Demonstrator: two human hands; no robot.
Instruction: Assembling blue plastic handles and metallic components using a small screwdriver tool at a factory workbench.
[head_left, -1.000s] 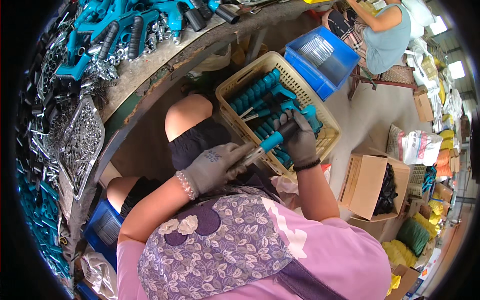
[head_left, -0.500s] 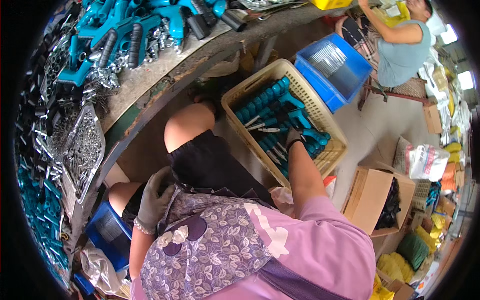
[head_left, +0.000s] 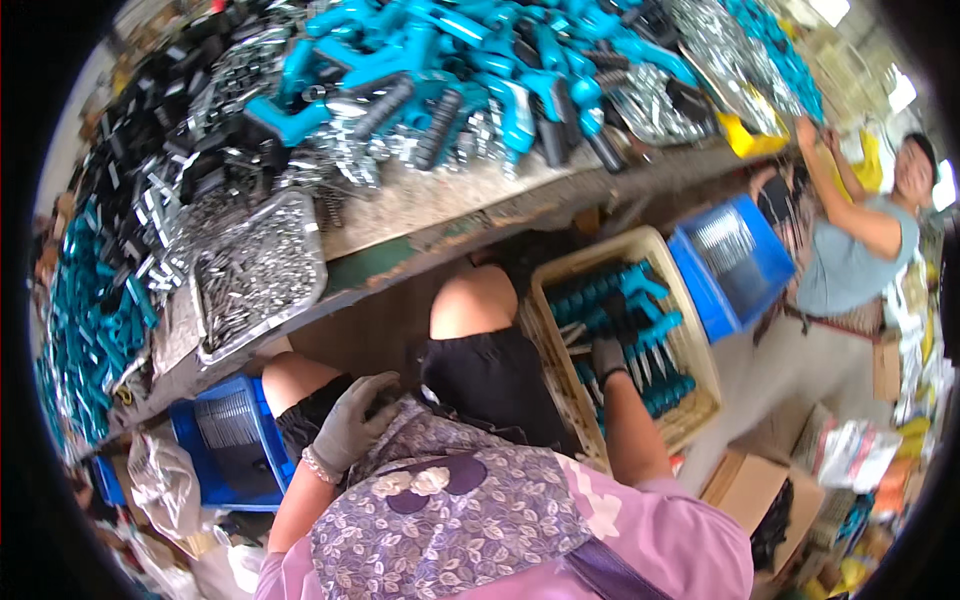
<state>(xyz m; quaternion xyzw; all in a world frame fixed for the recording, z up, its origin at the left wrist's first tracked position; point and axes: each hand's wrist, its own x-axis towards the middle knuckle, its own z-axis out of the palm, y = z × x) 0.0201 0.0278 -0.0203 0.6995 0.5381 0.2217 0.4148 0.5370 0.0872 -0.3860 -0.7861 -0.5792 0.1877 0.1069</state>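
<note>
My right hand [head_left: 607,354] reaches down into a cream plastic crate [head_left: 702,405], gloved in grey with a dark band at the wrist. It is among several teal-and-black tools with metal shafts [head_left: 648,365]. Its fingers are hidden there, so I cannot see whether they hold one. My left hand [head_left: 357,418], in a pale grey glove, rests on my lap against the patterned apron [head_left: 430,535]. Its fingers are loosely bent and apart, with nothing visible in them.
A workbench [head_left: 470,220] curves across the far side, heaped with teal handles [head_left: 490,70], black parts and a metal tray [head_left: 265,270] of small metal pieces. Blue bins [head_left: 740,265] stand beside the crate and at my left. A seated co-worker [head_left: 855,245] is at far right, above a cardboard box [head_left: 750,490].
The view has swung left, showing more of the bench. My right hand stays down in the crate among the tools; my left hand remains on my lap.
</note>
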